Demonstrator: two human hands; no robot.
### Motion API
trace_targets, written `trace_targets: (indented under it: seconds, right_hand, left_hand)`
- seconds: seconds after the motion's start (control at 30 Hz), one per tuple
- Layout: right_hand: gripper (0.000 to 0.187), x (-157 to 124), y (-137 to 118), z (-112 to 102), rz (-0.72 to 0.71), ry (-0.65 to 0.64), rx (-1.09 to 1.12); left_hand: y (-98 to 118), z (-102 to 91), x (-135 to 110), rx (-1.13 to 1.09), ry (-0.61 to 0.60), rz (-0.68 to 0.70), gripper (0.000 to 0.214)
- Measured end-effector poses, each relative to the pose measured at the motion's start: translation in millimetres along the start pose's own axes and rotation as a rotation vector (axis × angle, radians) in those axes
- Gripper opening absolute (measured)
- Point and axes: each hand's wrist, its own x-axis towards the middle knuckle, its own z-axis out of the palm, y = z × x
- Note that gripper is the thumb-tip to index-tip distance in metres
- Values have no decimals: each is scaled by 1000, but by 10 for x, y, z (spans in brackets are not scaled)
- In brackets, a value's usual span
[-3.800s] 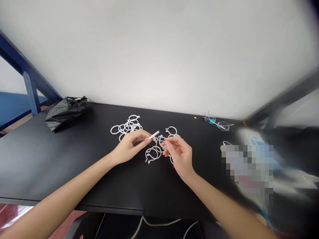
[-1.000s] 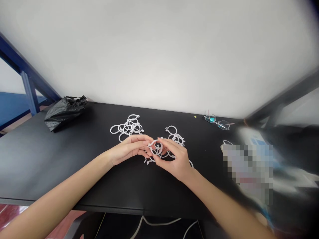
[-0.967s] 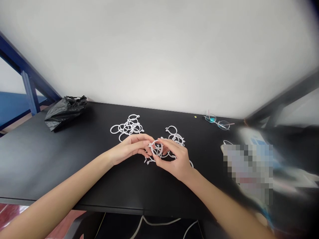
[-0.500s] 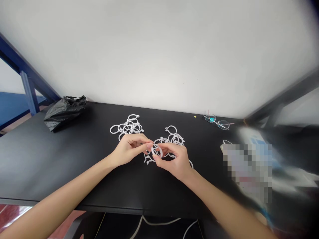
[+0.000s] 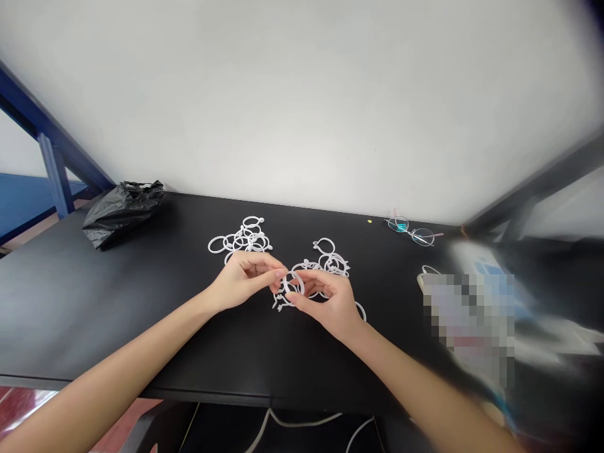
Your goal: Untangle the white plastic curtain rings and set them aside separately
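Soft light brightens the wall [image 5: 302, 126]; pale sheen greys the desk [image 5: 94, 283] at left; far right blurred, part-pixelated.

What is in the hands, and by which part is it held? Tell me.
A white ring. The left hand pinches its upper-left edge between fingers and thumb; the right hand grips its rim, thumb at the lower edge.

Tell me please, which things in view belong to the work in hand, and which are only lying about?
In the work:
held white ring, between left grip and right grip
left ring pile
right ring pile

Apparently just lying about:
black plastic bag
eyeglasses
yellow speck
pixelated item at right, too obscured to name
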Motion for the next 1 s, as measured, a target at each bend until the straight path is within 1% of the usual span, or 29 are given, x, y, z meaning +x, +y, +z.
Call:
trace_targets:
  seconds: [0.07,0.13,0.2,0.27,0.33,0.4,0.47,0.53,0.63,0.7,0.8,0.9,0.93,1.0]
  right_hand:
    - [39,2,18,-3,3,14,6]
    - [44,3,22,-6,-7,38,-6]
    - [38,2,17,-8,-22,48,-23]
    - [31,2,9,-9,-40,57,-35]
    - [26,2,2,-7,-74,69,-46]
    - [22,2,-4,-4,-117,91,-65]
    - [19,4,-9,-2,-162,118,-88]
    - [18,6,-12,-4,-193,146,-108]
    - [18,8,-11,-11,-218,169,-122]
    - [17,8,-10,-16,-224,174,-127]
    - [15,7,-11,-16,-237,177,-136]
    - [14,5,-11,-11,-236,190,-142]
    - [14,4,-10,-10,-230,195,-142]
    - [13,4,-4,-10,-220,202,-139]
  left_hand:
    - [46,-35,-11,56,49,49,18]
    - [113,-118,-23,175,151,119,16]
    - [180,-262,-28,336,295,181,14]
    - [223,-461,-18,484,426,197,16]
    - [222,-690,3,581,424,106,22]
    - [180,-907,26,616,387,1,32]
    - [120,-1073,40,609,293,-96,39]
    - [72,-1169,42,587,209,-174,43]
    - [50,-1217,25,596,125,-255,46]
    - [53,-1232,6,644,131,-258,46]
    - [51,-1266,-19,745,168,-247,42]
    - [38,-1262,-18,887,223,-216,32]
    - [33,-1236,-9,945,262,-176,28]
    - [20,-1132,16,1056,359,-56,23]
